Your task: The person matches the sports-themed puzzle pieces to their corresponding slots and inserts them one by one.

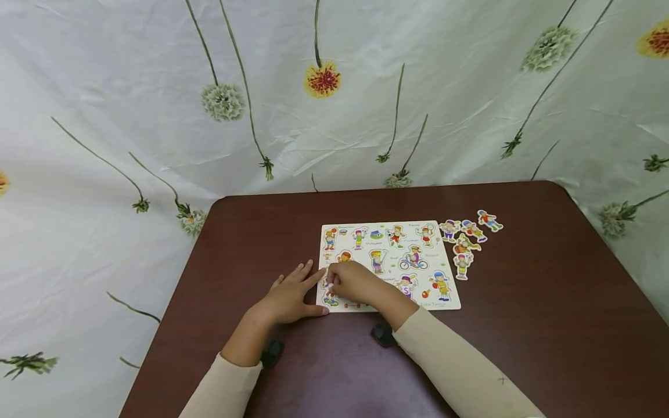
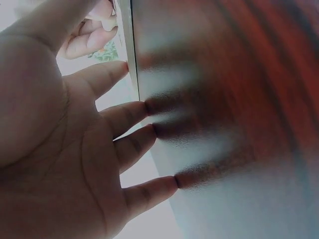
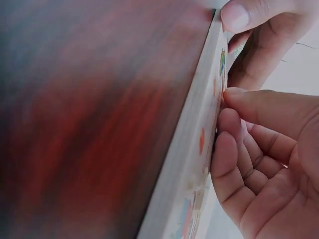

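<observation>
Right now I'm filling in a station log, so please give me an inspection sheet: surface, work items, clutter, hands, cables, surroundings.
Surface: dark reddish-brown table, shiny in places.
Work items: white picture board lying flat; loose figure pieces grouped off its right side.
Clutter: dark blocks near both wrists, use unclear.
Left hand: the left hand is spread at the board's left edge, thumb by the near left corner.
Right hand: the right hand has curled fingers at the board's left part; whether it holds a piece is unclear.
Cables: nothing seen.
Surroundings: pale flower-print cloth behind the table.
</observation>
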{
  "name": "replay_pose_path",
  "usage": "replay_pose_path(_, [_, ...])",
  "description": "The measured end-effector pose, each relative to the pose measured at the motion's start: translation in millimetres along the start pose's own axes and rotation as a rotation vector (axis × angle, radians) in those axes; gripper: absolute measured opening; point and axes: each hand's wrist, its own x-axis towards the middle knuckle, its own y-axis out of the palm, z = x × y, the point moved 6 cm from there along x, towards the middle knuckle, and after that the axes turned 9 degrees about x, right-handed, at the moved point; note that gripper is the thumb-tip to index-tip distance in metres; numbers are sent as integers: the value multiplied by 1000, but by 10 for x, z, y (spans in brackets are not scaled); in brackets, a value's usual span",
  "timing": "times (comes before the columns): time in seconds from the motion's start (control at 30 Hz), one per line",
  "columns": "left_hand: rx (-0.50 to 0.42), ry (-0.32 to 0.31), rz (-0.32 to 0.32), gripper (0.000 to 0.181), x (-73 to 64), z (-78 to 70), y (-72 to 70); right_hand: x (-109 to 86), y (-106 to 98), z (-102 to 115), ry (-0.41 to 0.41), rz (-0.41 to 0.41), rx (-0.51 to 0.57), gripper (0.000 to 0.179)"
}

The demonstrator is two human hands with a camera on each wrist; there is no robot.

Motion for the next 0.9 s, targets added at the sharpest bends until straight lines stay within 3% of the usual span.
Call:
replay_pose_path(0.23, [-8,-3,-1,89,7,17,34,-115,-63,-19,-16,-50,113,17])
replay_pose_path(0.57, [-15,-8,3,91,11,28,39,-396,-390,-221,27,-326,435,28])
replay_pose_path(0.9, [-22,-13,7,92,6,12,-10,-691,-815,-638,76,-544,475,31])
